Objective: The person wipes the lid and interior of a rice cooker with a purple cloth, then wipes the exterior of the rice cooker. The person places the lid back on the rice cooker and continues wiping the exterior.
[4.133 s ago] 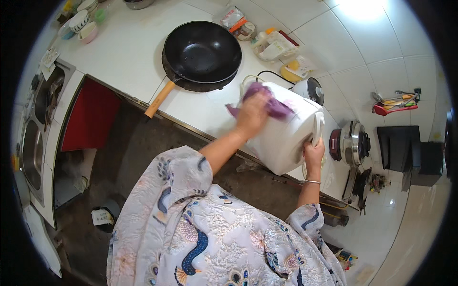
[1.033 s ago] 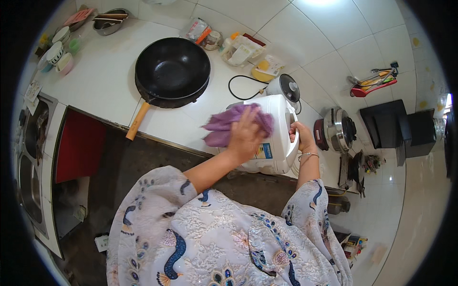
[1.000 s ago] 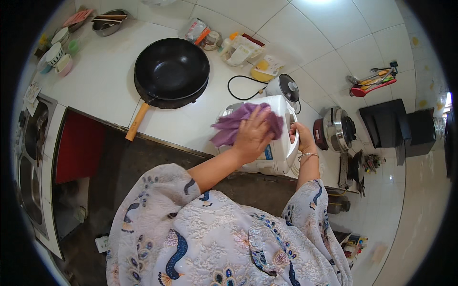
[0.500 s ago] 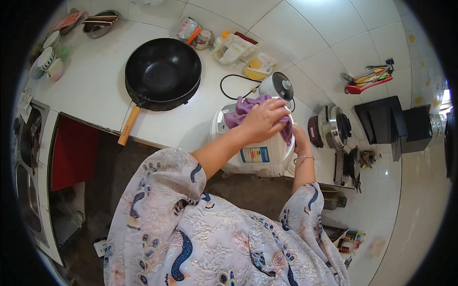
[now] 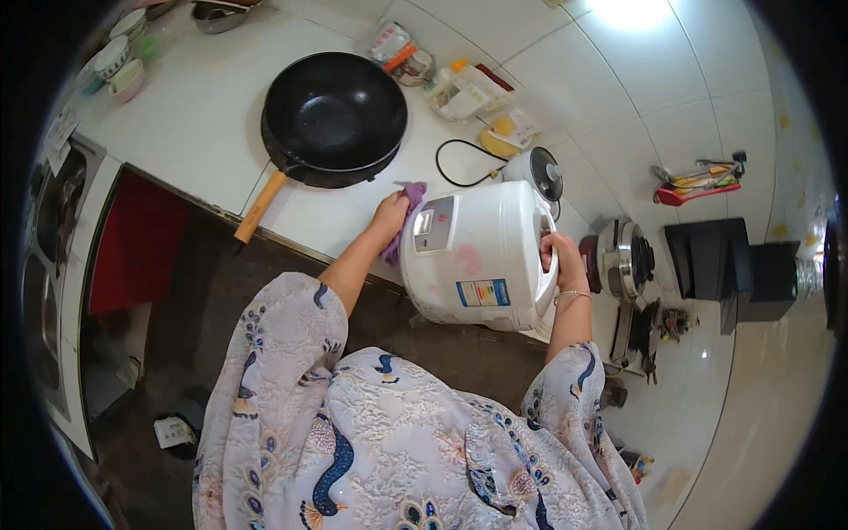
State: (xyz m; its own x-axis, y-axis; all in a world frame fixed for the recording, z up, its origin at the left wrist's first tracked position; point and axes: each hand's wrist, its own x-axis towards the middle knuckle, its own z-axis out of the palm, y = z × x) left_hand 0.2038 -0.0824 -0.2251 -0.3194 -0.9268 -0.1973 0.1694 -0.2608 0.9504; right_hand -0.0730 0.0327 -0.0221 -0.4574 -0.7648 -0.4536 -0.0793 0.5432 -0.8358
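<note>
A person's left hand (image 5: 389, 216), closed around a purple cloth (image 5: 413, 193), has moved from the handle end of a white rice cooker (image 5: 481, 238) to its opposite end, while the right hand (image 5: 563, 256) grips the handle (image 5: 549, 286). The cooker, tipped at the near edge of the surface (image 5: 199, 132) and right of a black wok (image 5: 336, 115), now shows its side uncovered, suggesting the cloth's work has shifted to the left end.

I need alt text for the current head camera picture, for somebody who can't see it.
A person's right hand grips a tipped white rice cooker by its carrying handle, while the left hand holds a purple cloth beside its base. Farther back and left sits a black wok with a wooden handle.
</note>
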